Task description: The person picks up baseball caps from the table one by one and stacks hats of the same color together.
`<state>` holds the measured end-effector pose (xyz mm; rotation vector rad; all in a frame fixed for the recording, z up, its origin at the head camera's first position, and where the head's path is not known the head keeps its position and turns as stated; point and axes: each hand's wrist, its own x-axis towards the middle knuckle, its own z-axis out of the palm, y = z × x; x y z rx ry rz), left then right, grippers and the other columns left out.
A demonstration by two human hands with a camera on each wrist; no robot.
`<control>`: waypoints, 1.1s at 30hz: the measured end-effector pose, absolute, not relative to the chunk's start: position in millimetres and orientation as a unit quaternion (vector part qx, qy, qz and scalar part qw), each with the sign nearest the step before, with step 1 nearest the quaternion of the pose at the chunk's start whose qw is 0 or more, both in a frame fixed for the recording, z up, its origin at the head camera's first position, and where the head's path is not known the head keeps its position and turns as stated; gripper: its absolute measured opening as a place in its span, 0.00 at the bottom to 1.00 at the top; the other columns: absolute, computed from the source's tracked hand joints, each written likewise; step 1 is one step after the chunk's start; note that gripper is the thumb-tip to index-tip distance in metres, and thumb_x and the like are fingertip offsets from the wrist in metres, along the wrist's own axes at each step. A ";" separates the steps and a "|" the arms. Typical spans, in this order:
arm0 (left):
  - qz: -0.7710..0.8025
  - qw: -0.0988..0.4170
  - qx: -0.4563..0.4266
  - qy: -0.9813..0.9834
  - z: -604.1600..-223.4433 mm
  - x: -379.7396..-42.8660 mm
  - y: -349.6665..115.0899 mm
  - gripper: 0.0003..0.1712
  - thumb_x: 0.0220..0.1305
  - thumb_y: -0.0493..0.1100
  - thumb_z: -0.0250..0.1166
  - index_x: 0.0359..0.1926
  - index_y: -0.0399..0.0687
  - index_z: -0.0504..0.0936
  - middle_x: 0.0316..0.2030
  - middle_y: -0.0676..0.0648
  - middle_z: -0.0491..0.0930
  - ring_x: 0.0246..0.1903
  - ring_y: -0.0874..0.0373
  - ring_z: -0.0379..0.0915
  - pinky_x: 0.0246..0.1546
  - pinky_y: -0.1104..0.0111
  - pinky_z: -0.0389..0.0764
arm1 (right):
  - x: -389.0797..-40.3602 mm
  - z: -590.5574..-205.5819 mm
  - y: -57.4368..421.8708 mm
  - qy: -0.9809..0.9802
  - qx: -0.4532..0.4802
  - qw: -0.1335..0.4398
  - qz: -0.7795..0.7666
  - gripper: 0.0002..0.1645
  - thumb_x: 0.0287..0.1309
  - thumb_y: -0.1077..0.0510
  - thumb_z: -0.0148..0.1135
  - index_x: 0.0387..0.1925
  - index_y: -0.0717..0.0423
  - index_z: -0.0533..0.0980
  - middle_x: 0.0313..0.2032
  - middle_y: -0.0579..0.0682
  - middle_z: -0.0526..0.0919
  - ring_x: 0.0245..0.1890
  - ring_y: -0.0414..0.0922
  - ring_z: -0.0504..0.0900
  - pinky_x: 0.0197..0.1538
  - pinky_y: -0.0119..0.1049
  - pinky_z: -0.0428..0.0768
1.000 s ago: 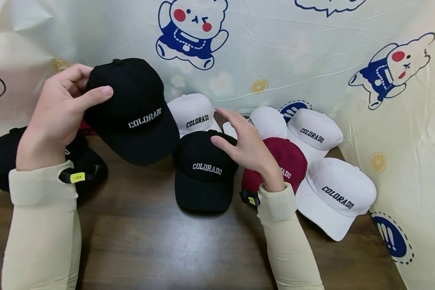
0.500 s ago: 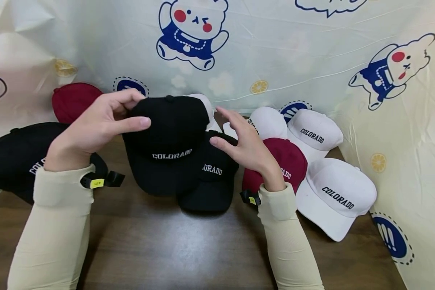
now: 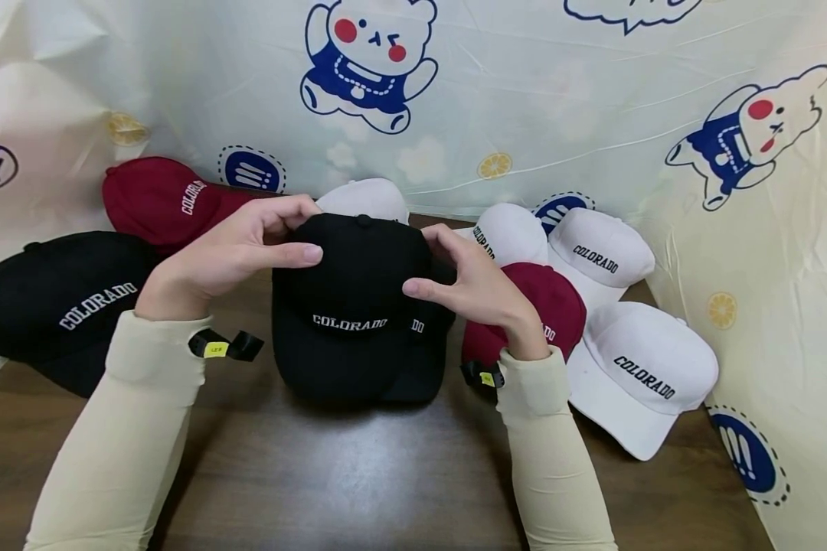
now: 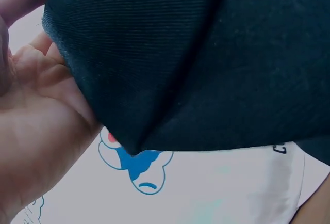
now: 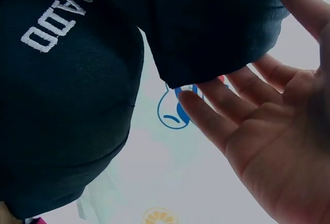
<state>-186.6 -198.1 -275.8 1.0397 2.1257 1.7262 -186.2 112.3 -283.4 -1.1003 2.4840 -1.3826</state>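
A black cap [image 3: 358, 275] with white COLORADO lettering is in my left hand [image 3: 234, 245]. The thumb lies on the left front of its crown and the fingers go behind. It overlaps a second black cap [image 3: 427, 348], whose right side and the letters DO show past it. At the crown's right edge my right hand [image 3: 485, 287] has its thumb in front and its fingers behind. Black cloth [image 4: 180, 69] fills most of the left wrist view. In the right wrist view black cloth [image 5: 216, 33] lies between thumb and fingers, partly hiding the fingertips.
Left on the brown table [image 3: 358, 490] lie a black cap [image 3: 55, 298] and a maroon cap [image 3: 155, 199]. A white cap [image 3: 365, 200] sits behind my hands. At right are a maroon cap [image 3: 547, 302] and white caps [image 3: 644, 367]. Printed cloth [image 3: 510, 92] hangs behind.
My left hand has carried the black cap right and down, over the second black cap. The right hand's fingers have moved in to its right edge. The left-hand maroon cap has come into view.
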 end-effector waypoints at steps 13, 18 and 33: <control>0.565 0.148 0.299 0.754 -287.8 -196.3 -186.9 0.13 0.67 0.40 0.60 0.50 0.43 0.71 0.45 0.39 0.73 0.47 0.45 0.68 0.44 0.63 0.74 | -186.9 -280.5 122.3 0.797 -0.352 0.092 -0.482 0.19 0.57 0.61 0.66 0.47 0.56 0.69 0.40 0.51 0.76 0.41 0.43 0.75 0.45 0.42 0.75; 0.585 0.169 0.275 0.744 -295.4 -199.4 -177.5 0.15 0.67 0.42 0.61 0.51 0.43 0.71 0.46 0.39 0.74 0.49 0.46 0.68 0.47 0.62 0.74 | -190.8 -281.6 129.9 0.804 -0.341 0.114 -0.474 0.17 0.59 0.60 0.65 0.45 0.57 0.68 0.38 0.52 0.76 0.40 0.44 0.74 0.45 0.40 0.73; 0.595 0.183 0.245 0.744 -325.0 -215.1 -157.1 0.15 0.68 0.44 0.61 0.50 0.42 0.71 0.47 0.40 0.74 0.47 0.49 0.69 0.47 0.60 0.71 | -214.9 -308.4 148.0 0.824 -0.293 0.172 -0.453 0.17 0.60 0.55 0.65 0.42 0.59 0.68 0.35 0.56 0.77 0.37 0.47 0.75 0.45 0.42 0.72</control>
